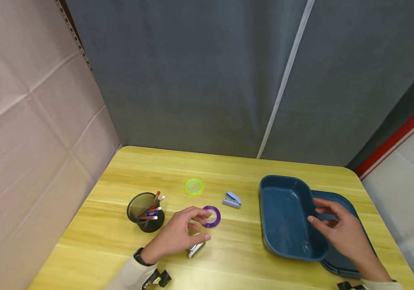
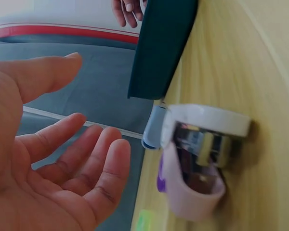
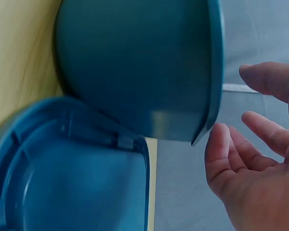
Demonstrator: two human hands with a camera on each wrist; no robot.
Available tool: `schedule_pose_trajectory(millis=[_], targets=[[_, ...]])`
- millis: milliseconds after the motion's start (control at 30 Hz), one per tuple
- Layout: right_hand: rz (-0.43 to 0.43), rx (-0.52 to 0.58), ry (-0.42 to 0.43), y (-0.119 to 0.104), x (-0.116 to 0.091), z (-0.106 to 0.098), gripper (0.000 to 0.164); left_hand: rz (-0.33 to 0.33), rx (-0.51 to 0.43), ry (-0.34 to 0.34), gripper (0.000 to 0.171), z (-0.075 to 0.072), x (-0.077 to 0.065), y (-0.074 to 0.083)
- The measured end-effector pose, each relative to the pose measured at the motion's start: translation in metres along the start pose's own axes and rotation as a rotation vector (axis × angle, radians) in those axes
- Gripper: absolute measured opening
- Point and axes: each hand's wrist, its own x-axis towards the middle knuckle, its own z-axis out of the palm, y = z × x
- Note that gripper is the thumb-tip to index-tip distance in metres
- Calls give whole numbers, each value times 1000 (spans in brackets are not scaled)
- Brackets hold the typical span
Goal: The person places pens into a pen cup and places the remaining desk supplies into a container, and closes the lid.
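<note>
Left grip (image 1: 188, 230): fingers loosely bent, holding nothing. Pink-and-white stapler (image 2: 204, 156) lies on worktop (image 1: 239, 249) below it; purple tape roll (image 1: 217, 216) just beyond its fingertips; pen cup (image 1: 151, 226) to its left. Right grip (image 1: 342, 229): relaxed, holding nothing; blue bin (image 1: 286, 219) at its fingertips, contact unclear; lid (image 1: 338, 258) below it.

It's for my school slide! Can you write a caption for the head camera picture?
Left hand near a purple ring, right hand near a blue bin, both above a yellow table.
</note>
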Motion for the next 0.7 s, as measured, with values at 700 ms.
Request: schedule_pose_trajectory(millis=[700], targets=[[74,-8,-110,32,11,-5,69,-78,108,-11,51,0,-3,-29]])
